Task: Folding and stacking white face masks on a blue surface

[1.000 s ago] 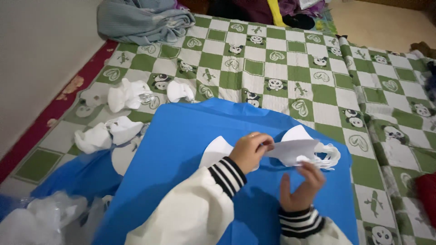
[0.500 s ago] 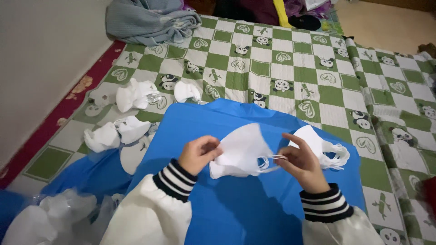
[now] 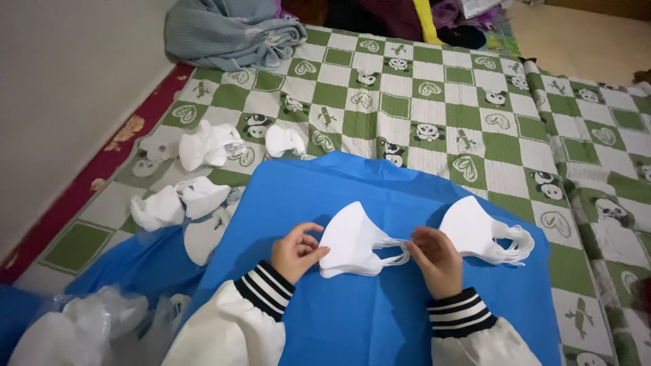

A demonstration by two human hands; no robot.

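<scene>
- Hands: two, the left hand (image 3: 296, 251) and the right hand (image 3: 435, 258), both near the centre.
- Stacks of white face masks on the blue sheet (image 3: 380, 318): two, one stack (image 3: 352, 240) between the hands, one stack (image 3: 478, 230) to the right.
- Blue sheets: one.
- Loose white mask bundles on the checked mat (image 3: 434, 88), left side: about five; exact count cannot be told.
- Grey folded cloths (image 3: 230, 30), far left: one.
- Clear plastic bags (image 3: 88, 329), near left: count cannot be told.

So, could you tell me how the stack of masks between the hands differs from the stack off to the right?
The near stack is held by the left hand and right hand; the far stack lies untouched. The near stack's loops are pinched together; the far stack's fan out loose. Both are white and lie on the blue sheet.
</scene>
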